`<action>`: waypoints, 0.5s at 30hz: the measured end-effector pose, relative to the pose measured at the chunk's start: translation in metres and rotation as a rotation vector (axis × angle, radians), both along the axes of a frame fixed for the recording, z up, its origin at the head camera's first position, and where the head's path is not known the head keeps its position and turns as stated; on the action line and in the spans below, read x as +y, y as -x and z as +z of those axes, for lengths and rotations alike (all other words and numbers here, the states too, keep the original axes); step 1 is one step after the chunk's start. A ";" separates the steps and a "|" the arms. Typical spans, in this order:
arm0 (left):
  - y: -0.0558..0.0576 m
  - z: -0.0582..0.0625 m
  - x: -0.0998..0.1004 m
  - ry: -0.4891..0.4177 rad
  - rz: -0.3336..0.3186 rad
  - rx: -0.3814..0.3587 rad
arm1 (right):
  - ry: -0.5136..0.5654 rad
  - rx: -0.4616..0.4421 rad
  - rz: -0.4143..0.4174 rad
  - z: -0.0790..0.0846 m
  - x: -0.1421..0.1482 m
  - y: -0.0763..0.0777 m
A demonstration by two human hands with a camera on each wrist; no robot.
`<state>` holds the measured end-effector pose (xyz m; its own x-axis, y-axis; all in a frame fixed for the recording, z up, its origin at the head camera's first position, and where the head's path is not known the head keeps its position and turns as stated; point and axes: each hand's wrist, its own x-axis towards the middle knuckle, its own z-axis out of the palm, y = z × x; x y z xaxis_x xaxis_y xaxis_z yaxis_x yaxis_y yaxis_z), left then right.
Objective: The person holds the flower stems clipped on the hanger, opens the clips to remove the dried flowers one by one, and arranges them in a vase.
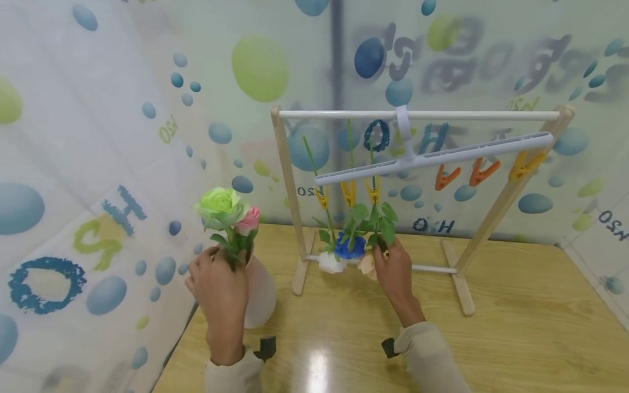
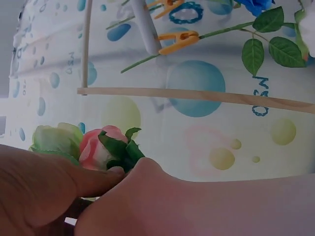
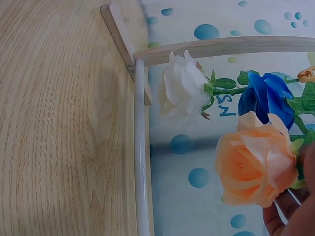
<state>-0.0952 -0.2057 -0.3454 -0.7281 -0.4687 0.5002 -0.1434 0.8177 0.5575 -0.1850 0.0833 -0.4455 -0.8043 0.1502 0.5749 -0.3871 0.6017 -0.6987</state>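
My left hand is at the mouth of a pale vase, its fingers curled around the stems under a green rose and a pink rose. In the left wrist view the thumb lies by the pink rose's leaves at the vase rim; the other fingertips are hidden. My right hand pinches a peach rose close below its bloom. That rose hangs head down from a yellow clothespin, beside a blue rose and a white rose, also clipped upside down.
A tilted white hanger bar hooks over the top rail of a wooden stand. Orange clothespins and a further yellow one hang at its right end. The stand and vase rest on a wooden table before a patterned curtain.
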 end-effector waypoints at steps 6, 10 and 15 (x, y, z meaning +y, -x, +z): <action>-0.009 0.008 0.003 -0.054 -0.018 0.007 | -0.002 -0.015 0.004 0.001 -0.001 0.000; -0.015 0.012 0.005 -0.082 -0.045 -0.016 | 0.000 -0.031 0.009 0.002 -0.001 -0.002; -0.023 0.016 0.011 -0.078 -0.042 0.047 | -0.005 -0.023 0.015 0.003 -0.001 -0.002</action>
<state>-0.0718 -0.1944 -0.3297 -0.7245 -0.4771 0.4975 -0.0823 0.7765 0.6247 -0.1831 0.0825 -0.4426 -0.8194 0.1356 0.5570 -0.3798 0.5993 -0.7047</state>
